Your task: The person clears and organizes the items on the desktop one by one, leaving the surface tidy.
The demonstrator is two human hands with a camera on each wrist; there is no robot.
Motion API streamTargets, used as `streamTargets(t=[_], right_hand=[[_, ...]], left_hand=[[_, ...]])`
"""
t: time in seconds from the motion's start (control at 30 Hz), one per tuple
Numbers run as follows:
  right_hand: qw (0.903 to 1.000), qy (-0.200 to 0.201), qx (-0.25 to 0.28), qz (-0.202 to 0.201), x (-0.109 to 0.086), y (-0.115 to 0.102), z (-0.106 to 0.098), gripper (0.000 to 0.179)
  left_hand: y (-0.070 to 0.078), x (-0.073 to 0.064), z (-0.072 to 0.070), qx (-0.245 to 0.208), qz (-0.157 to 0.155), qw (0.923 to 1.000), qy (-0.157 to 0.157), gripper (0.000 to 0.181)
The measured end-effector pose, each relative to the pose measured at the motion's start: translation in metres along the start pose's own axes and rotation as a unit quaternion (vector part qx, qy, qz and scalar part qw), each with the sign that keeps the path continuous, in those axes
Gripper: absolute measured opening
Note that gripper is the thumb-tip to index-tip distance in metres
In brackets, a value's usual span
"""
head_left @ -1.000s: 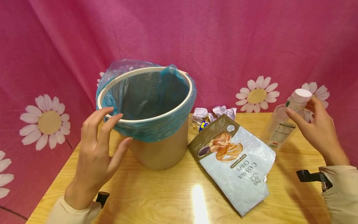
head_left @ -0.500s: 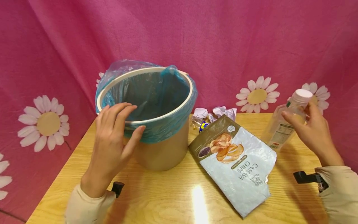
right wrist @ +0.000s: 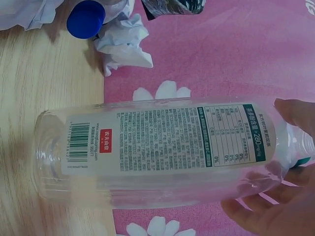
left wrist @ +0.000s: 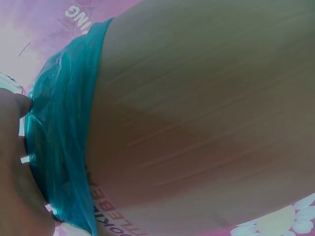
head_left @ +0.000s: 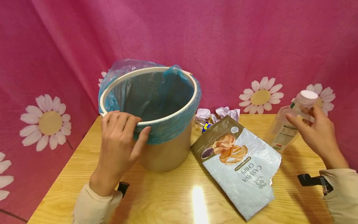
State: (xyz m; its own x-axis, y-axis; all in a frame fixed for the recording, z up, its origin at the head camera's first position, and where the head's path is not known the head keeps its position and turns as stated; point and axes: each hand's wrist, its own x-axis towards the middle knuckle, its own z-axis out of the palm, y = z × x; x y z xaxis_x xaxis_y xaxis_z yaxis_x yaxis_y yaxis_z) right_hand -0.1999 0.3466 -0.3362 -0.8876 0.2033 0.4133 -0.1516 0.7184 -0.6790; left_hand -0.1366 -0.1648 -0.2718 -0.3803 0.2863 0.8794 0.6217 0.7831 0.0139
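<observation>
In the head view, a beige trash bin [head_left: 165, 158] with a white rim stands on the table, lined with a blue plastic bag [head_left: 170, 132]. My left hand [head_left: 118, 140] grips the bin's near-left rim, fingers over the edge and thumb outside against the bag. The left wrist view has its fingers [left wrist: 15, 118] at the folded bag edge. At the far right, my right hand [head_left: 321, 133] holds a clear plastic bottle [head_left: 281, 133] by its upper part, just below the white cap. The bottle tilts slightly; its printed label [right wrist: 167, 140] shows in the right wrist view.
A torn cassava chips bag [head_left: 243, 177] lies flat between bin and bottle. Behind it are crumpled papers [head_left: 228, 112] and a small clear bottle [head_left: 198, 123], whose blue cap [right wrist: 86, 19] shows in the right wrist view. A pink flowered curtain [head_left: 218, 46] hangs behind the table.
My left hand has moved right, from beside the bin's near-left edge onto the rim, its fingers now over it. The right hand keeps its hold on the bottle in nearly the same place.
</observation>
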Motion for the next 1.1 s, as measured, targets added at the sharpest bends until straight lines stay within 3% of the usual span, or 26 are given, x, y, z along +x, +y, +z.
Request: streamTargets(t=[0.37,0.83,1.1], right_hand=[[0.9998,-0.010,-0.013,-0.008,0.000,-0.001,-0.003,0.068],[0.9987,0.039,0.002,-0.032,-0.002,-0.016,-0.008,0.062],[0.9905,0.096,0.070,-0.071,-0.003,-0.030,-0.012,0.059]], left_hand=[[-0.002,0.000,0.002,0.000,0.005,1.0000,-0.002,0.037],[-0.003,-0.002,0.003,-0.004,0.002,1.0000,0.001,0.037],[-0.004,-0.003,0.003,-0.008,0.005,0.9999,0.006,0.038]])
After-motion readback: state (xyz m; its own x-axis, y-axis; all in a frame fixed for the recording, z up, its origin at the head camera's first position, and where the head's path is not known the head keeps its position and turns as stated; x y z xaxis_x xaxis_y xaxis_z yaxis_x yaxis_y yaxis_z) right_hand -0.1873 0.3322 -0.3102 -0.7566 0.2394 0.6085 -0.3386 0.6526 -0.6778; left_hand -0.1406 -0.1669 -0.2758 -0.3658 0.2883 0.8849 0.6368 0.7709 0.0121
